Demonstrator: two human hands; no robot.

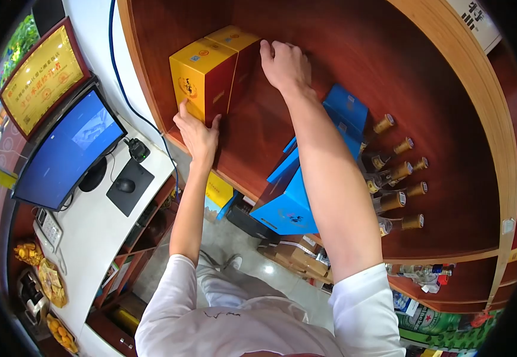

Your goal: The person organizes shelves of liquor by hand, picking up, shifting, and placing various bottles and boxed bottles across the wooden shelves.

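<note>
Two yellow and dark red gift boxes stand upright against each other in the shelf's left corner: the front box (193,77) and the rear box (235,37). My left hand (196,132) grips the lower corner of the front one, a finger on its yellow face and the thumb towards its red side. At the rear box's right edge is my right hand (285,64); its fingers are curled and their undersides hidden. A blue carton (285,208) lies below my right forearm, with another blue carton (348,107) behind it, partly covered.
Several bottles with gold caps (404,199) stand right of my forearm on the wooden shelf (449,107). To the left, a white desk (80,250) holds a monitor (71,149), a mouse (125,185) and a telephone (48,229). Cardboard boxes (297,256) are on the floor.
</note>
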